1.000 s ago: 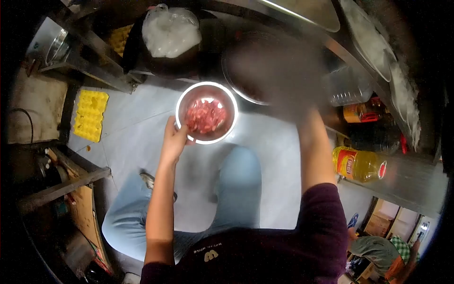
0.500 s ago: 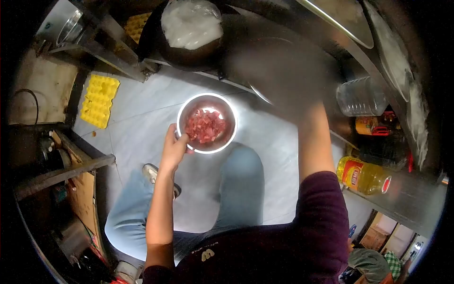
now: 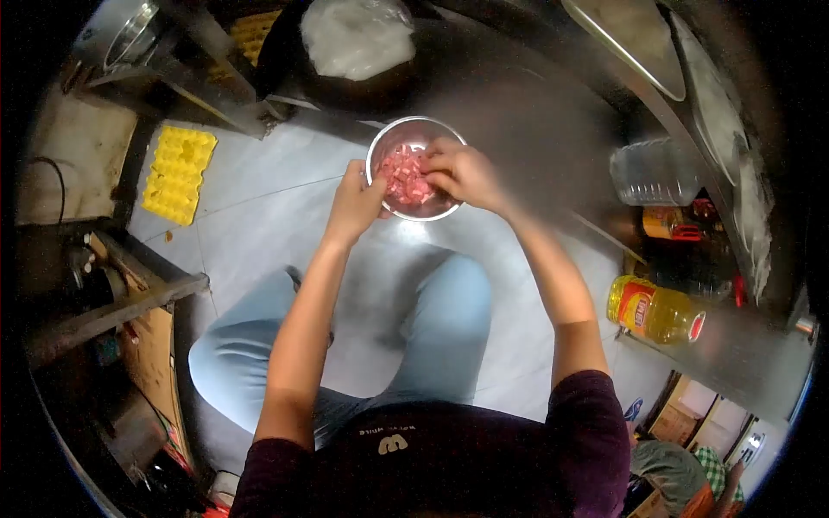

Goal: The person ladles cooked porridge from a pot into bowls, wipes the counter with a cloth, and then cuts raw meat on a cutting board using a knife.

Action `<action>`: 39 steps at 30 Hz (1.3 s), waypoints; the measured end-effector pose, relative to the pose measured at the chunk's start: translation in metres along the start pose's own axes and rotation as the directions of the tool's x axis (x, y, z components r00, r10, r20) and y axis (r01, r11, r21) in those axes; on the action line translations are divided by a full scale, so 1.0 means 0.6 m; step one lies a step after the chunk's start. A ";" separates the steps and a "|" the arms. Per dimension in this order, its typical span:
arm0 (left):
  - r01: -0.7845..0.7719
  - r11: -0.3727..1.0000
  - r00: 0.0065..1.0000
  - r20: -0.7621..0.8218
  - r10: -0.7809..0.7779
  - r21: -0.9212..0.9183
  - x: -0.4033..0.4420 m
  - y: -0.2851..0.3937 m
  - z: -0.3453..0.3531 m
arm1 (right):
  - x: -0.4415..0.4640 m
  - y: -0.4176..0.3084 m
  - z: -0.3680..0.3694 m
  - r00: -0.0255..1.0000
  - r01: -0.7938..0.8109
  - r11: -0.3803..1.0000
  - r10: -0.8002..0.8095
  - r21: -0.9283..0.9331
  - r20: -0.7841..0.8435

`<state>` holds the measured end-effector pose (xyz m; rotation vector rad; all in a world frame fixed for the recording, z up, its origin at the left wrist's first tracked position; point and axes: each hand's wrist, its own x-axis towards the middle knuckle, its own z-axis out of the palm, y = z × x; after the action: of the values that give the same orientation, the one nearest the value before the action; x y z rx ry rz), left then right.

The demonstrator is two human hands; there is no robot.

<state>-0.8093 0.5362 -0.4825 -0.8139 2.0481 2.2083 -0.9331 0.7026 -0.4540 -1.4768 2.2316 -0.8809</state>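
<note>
A round metal bowl (image 3: 376,147) holding chopped raw meat (image 3: 406,177) is held above the floor, over a dark hollow at the cooking counter's edge. My left hand (image 3: 358,200) is closed on the bowl's left rim, with the thumb over the edge. My right hand (image 3: 462,175) reaches in over the right rim. Its fingers are bent and pressed among the pink pieces, the fingertips partly hidden by the meat.
A dark wok (image 3: 332,95) with a white plastic-wrapped bundle (image 3: 358,39) stands ahead. Grey haze blurs the counter right of the bowl. An oil bottle (image 3: 654,309) and a clear plastic jug (image 3: 652,174) are at right; a yellow egg tray (image 3: 179,175) lies on the left floor. Another person (image 3: 678,479) is behind right.
My right hand has come down from the hazy counter area into the bowl and onto the meat. The bowl, still in my left hand, has moved forward and to the right.
</note>
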 end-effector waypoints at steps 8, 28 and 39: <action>-0.286 0.867 0.958 0.120 0.260 0.408 -0.022 0.065 0.012 | -0.002 -0.058 0.036 0.934 -0.354 0.935 0.354 0.003 0.050; -0.758 0.568 0.318 0.942 -0.108 0.321 -0.657 0.541 0.491 | -0.703 -0.792 -0.394 0.118 -0.691 0.518 0.769 0.504 -0.628; -0.704 0.689 -0.280 0.824 -0.494 0.174 -1.215 0.519 0.798 | -1.171 -1.127 -0.323 -0.463 -0.720 0.085 0.680 0.688 -0.568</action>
<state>-0.4612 1.1792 0.0855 1.2274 1.4108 0.6869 -0.2743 1.2163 0.0849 1.4349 2.8935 -1.0505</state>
